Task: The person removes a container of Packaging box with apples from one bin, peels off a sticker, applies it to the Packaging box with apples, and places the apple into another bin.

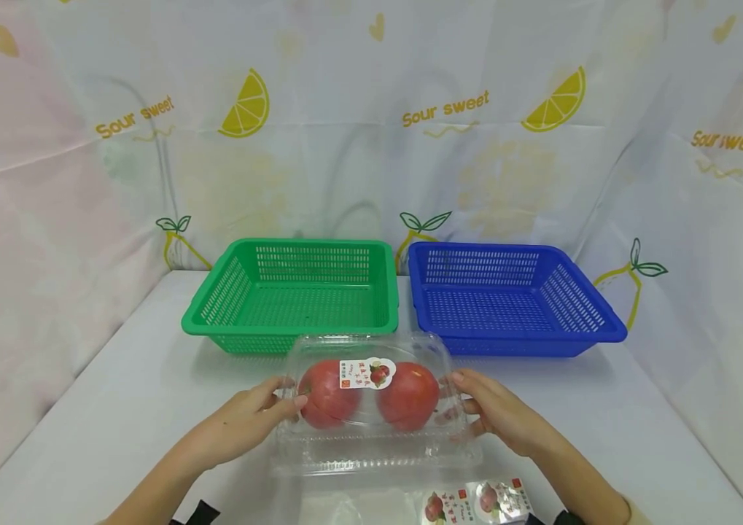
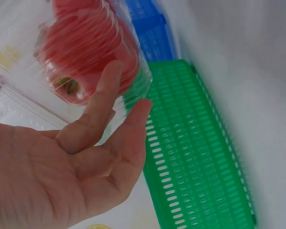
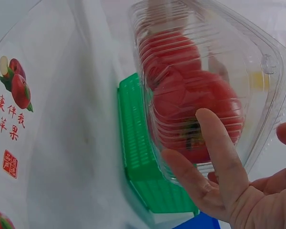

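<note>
A clear plastic clamshell box (image 1: 378, 443) is held up above the table, tilted, with two red apples (image 1: 330, 394) inside it. On its lid is a white sticker (image 1: 367, 373) with red print and an apple picture. My left hand (image 1: 246, 421) grips the box's left end, thumb on top. In the left wrist view, fingers (image 2: 109, 81) lie against the ribbed underside. My right hand (image 1: 502, 412) holds the right end. Fingers (image 3: 217, 143) of that hand support the box from below in the right wrist view, with the thumb by the rim.
Behind the box, a green basket (image 1: 289, 334) stands at left and a blue basket (image 1: 522, 346) at right. At the table's near edge lies a sheet of apple stickers (image 1: 456, 507). A printed curtain (image 1: 345, 168) hangs round the white table (image 1: 122, 408).
</note>
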